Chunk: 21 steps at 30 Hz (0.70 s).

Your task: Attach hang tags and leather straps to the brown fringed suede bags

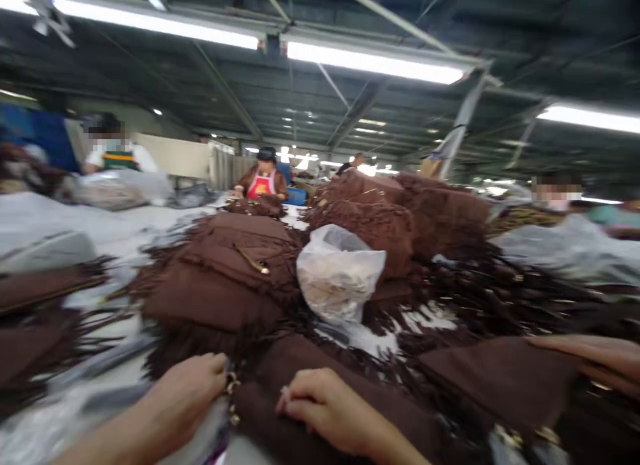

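Note:
A brown fringed fabric piece (280, 412) lies in front of me, with gold-coloured metal fittings (233, 392) along its left edge. My left hand (193, 392) is beside those fittings, its fingers curled together; what they hold, if anything, is hidden. Over the same fabric is my right hand (325, 402), fingers bent and pressed together at its left side. Whether something small is between its fingertips cannot be made out. Just beyond both hands rises a stack of folded brown pieces (215, 292), one with a gold zip on top.
A white plastic bag (340, 272) stands behind my right hand. Taller brown piles (440, 218) are at the back. Another person's hand (595, 355) rests on brown fabric at right. Clear plastic (30, 432) lies front left. Several people are farther off.

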{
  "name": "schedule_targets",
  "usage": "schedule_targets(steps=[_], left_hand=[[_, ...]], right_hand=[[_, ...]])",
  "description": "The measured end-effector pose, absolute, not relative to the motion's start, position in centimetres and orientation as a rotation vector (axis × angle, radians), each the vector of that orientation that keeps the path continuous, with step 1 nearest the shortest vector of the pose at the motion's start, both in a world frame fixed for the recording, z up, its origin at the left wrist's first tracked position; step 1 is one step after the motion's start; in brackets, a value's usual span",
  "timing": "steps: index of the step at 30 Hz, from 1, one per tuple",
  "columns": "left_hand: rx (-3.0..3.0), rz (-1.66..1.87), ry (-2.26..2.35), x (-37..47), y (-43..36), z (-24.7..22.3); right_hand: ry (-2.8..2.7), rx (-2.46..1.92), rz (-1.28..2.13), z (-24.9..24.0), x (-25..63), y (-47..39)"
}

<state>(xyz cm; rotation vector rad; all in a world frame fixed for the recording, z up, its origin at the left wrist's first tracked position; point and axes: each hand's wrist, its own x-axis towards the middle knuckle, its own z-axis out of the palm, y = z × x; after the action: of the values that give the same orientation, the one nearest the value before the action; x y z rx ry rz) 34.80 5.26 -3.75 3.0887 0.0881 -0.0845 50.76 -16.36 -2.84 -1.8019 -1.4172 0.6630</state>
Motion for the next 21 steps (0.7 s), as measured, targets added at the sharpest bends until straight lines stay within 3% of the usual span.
schedule_targets(steps=[3, 6, 15, 21], left_hand=[[3.171, -0.136, 0.314, 34.3, 4.8, -2.0], [3.133, 0.032, 0.123, 34.7, 4.5, -1.7], [3.105, 0.129, 0.153, 35.5, 5.5, -4.6], [2.901, 0.361, 0.049, 34.9, 6.8, -6.4]], right_hand=[[-1.404, -1.831, 0.742, -3.1, 51.5, -16.1], [-1.347, -1.913, 0.873, -2.6, 51.4, -15.0], [-1.49, -1.89, 0.572, 0.1, 50.2, -11.8], [-1.254, -1.784, 0.724, -2.6, 50.0, -9.6]])
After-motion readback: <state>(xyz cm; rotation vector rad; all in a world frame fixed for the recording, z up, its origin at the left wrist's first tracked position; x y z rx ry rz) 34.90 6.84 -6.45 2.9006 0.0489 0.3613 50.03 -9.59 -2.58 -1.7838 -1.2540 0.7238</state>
